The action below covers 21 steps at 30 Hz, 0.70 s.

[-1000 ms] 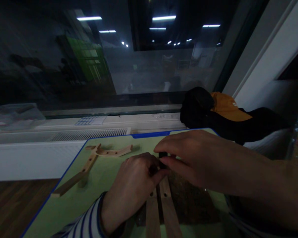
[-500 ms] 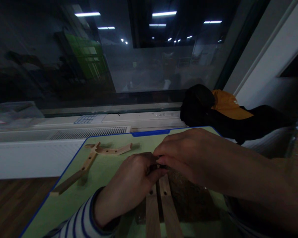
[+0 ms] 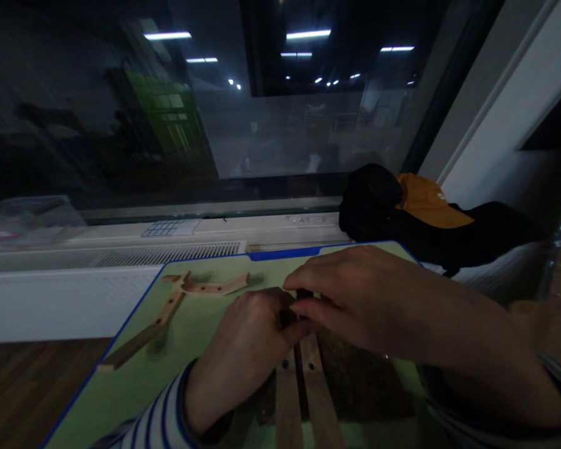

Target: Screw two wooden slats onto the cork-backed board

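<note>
Two pale wooden pieces with holes, a left one (image 3: 288,399) and a right one (image 3: 321,399), lie side by side, running from the near edge under my hands. My left hand (image 3: 250,346) is curled over their far ends, closed, with its thumb across the wood; its other fingertips are hidden. Just beyond, my right hand (image 3: 350,287) pinches a small dark thing (image 3: 303,293) between thumb and fingers, touching the left hand. Its kind and lower end are hidden. Beneath lies a dark brown board (image 3: 364,380).
More holed wooden pieces, joined or crossing (image 3: 171,302), lie at the left of the green, blue-edged table (image 3: 201,324). Beyond stand a white radiator (image 3: 75,299), a windowsill and a dark window. Black cloth (image 3: 369,199) and an orange cap (image 3: 425,199) lie at right.
My right fingers have lifted and parted slightly, so the dark thing between them shows more. My left hand and the wooden pieces stay nearly in place.
</note>
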Each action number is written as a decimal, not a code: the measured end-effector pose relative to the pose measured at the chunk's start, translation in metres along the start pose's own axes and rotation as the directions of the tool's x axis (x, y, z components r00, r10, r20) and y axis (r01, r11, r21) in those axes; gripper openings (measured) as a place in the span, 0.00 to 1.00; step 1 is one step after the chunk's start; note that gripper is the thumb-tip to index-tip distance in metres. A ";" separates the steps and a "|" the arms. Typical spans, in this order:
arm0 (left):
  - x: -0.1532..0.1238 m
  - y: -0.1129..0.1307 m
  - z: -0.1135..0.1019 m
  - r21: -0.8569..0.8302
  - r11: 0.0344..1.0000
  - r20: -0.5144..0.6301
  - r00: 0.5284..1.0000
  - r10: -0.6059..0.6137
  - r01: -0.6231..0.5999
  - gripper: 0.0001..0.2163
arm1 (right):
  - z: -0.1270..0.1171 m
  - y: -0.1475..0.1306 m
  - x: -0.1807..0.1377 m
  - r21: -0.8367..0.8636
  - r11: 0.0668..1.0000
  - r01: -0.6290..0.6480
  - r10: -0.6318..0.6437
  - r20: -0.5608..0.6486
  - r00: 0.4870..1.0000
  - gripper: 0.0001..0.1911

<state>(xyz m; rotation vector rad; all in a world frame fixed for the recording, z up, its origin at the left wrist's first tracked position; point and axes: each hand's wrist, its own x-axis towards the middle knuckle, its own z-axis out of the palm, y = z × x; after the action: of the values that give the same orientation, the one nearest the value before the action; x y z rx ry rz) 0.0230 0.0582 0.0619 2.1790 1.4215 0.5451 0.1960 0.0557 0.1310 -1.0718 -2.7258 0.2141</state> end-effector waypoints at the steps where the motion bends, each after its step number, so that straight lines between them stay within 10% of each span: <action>1: 0.000 0.000 0.000 -0.006 1.000 0.003 1.000 0.001 -0.001 0.10 | -0.001 0.000 -0.001 0.023 1.000 0.003 -0.003 -0.001 1.000 0.06; 21: -0.003 0.000 -0.004 -0.102 0.991 0.153 0.983 0.103 -0.088 0.09 | 0.003 0.000 -0.002 -0.081 0.996 -0.025 0.025 -0.001 1.000 0.08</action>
<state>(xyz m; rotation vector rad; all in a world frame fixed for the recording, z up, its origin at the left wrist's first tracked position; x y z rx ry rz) 0.0193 0.0558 0.0651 2.1717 1.1894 0.4521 0.1969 0.0539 0.1282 -1.1279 -2.7435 0.1089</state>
